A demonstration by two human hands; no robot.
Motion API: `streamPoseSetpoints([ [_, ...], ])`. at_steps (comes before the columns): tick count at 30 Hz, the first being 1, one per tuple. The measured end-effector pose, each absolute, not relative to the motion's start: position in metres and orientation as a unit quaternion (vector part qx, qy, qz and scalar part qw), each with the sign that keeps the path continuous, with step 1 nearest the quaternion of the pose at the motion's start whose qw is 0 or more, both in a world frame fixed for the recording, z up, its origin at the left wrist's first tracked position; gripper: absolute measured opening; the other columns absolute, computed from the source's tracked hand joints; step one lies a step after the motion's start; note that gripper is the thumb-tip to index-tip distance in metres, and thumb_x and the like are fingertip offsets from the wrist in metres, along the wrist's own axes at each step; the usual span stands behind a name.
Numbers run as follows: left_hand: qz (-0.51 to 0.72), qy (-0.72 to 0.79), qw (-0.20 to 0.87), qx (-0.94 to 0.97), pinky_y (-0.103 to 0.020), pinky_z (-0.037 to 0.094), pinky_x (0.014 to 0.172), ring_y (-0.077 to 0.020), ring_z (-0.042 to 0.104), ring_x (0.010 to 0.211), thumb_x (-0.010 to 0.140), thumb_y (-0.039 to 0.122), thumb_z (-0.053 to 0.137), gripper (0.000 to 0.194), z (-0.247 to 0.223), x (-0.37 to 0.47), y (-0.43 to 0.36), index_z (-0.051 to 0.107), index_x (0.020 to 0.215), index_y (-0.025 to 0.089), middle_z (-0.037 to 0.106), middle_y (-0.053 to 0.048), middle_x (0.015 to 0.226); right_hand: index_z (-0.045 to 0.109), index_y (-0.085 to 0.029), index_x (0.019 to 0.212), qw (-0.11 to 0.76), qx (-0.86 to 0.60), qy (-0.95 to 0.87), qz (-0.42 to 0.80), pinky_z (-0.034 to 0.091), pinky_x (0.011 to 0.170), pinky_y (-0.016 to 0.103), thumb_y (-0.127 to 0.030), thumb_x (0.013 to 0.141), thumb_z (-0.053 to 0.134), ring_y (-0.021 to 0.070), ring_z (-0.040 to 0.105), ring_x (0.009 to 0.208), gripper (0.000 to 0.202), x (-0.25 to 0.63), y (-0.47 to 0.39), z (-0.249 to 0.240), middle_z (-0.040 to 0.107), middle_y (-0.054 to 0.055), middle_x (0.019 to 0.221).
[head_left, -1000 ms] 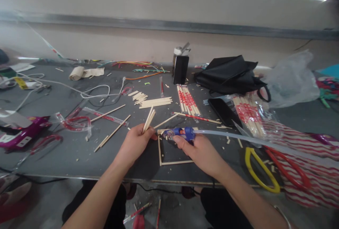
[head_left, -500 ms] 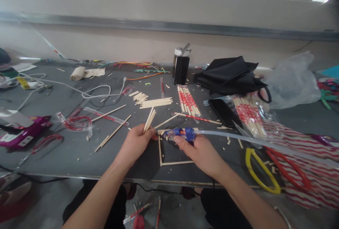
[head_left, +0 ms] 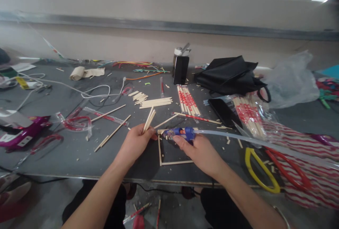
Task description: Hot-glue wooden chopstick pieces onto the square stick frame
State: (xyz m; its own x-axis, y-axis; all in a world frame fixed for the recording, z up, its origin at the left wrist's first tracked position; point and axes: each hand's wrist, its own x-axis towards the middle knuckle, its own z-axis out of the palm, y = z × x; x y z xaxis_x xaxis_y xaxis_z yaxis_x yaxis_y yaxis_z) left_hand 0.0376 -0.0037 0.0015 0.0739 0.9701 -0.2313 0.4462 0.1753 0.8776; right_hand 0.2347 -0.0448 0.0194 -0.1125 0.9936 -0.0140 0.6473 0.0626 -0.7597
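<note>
My left hand point(head_left: 138, 140) is closed round a small bundle of wooden sticks point(head_left: 150, 119) that point up and away from me. In my right hand point(head_left: 200, 149) is a blue glue gun point(head_left: 189, 133), its tip pointing left; a long clear glue stick point(head_left: 233, 135) runs out of its back to the right. The tip is over the upper left corner of a stick frame point(head_left: 160, 151) lying on the dark table, close to my left fingertips. My right hand and the gun hide part of the frame's right side.
Cut sticks point(head_left: 156, 102) and wrapped chopsticks point(head_left: 188, 100) lie behind the hands. A phone point(head_left: 181, 70) leans upright near a black bag point(head_left: 229, 75); another phone point(head_left: 221, 112) lies flat. Yellow-and-red-handled scissors point(head_left: 261, 172) are at the right, a purple glue gun point(head_left: 25, 132) at the left.
</note>
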Motion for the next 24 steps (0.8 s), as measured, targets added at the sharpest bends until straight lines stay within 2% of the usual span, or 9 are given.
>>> streamPoseSetpoints([
  [5, 0.287, 0.616, 0.457, 0.574, -0.022, 0.023, 0.045, -0.0084, 0.027, 0.039, 0.081, 0.043, 0.05, 0.031, 0.0011, 0.0372, -0.0035, 0.066, 0.073, 0.017, 0.038, 0.007, 0.044, 0.067, -0.022, 0.088, 0.273, -0.607, -0.676, 0.317, 0.042, 0.067, 0.03, -0.052, 0.09, 0.046, 0.0185, 0.058, 0.068, 0.037, 0.2346, -0.0442, 0.0194, 0.065, 0.001, 0.072],
  [13, 0.297, 0.61, 0.458, 0.574, -0.023, 0.022, 0.044, -0.009, 0.029, 0.04, 0.08, 0.042, 0.052, 0.031, 0.0022, 0.0374, -0.0039, 0.066, 0.071, 0.017, 0.041, 0.006, 0.044, 0.068, -0.022, 0.09, 0.257, -0.614, -0.68, 0.306, 0.044, 0.067, 0.031, -0.051, 0.09, 0.046, 0.0204, 0.061, 0.072, 0.037, 0.2351, -0.0444, 0.022, 0.069, 0.004, 0.079],
  [18, 0.297, 0.61, 0.461, 0.572, -0.023, 0.023, 0.045, -0.0092, 0.026, 0.039, 0.08, 0.044, 0.052, 0.032, 0.0011, 0.0368, -0.0032, 0.066, 0.071, 0.017, 0.037, 0.007, 0.041, 0.069, -0.024, 0.097, 0.269, -0.598, -0.689, 0.307, 0.046, 0.077, 0.033, -0.048, 0.091, 0.047, 0.0216, 0.064, 0.083, 0.033, 0.2372, -0.0449, 0.0216, 0.072, 0.004, 0.09],
  [21, 0.294, 0.609, 0.462, 0.574, -0.023, 0.023, 0.045, -0.0089, 0.025, 0.038, 0.081, 0.044, 0.051, 0.032, 0.0003, 0.036, -0.0027, 0.065, 0.071, 0.018, 0.032, 0.008, 0.04, 0.07, -0.024, 0.097, 0.263, -0.6, -0.694, 0.298, 0.046, 0.072, 0.032, -0.051, 0.091, 0.045, 0.021, 0.064, 0.076, 0.037, 0.2385, -0.0469, 0.0214, 0.071, 0.003, 0.082],
  [24, 0.294, 0.609, 0.462, 0.573, -0.023, 0.022, 0.044, -0.0088, 0.025, 0.038, 0.081, 0.043, 0.051, 0.031, 0.0006, 0.036, -0.0027, 0.065, 0.07, 0.017, 0.031, 0.009, 0.04, 0.071, -0.024, 0.096, 0.257, -0.609, -0.692, 0.291, 0.045, 0.064, 0.031, -0.052, 0.092, 0.043, 0.0197, 0.061, 0.062, 0.04, 0.2404, -0.05, 0.0234, 0.066, 0.0, 0.063],
])
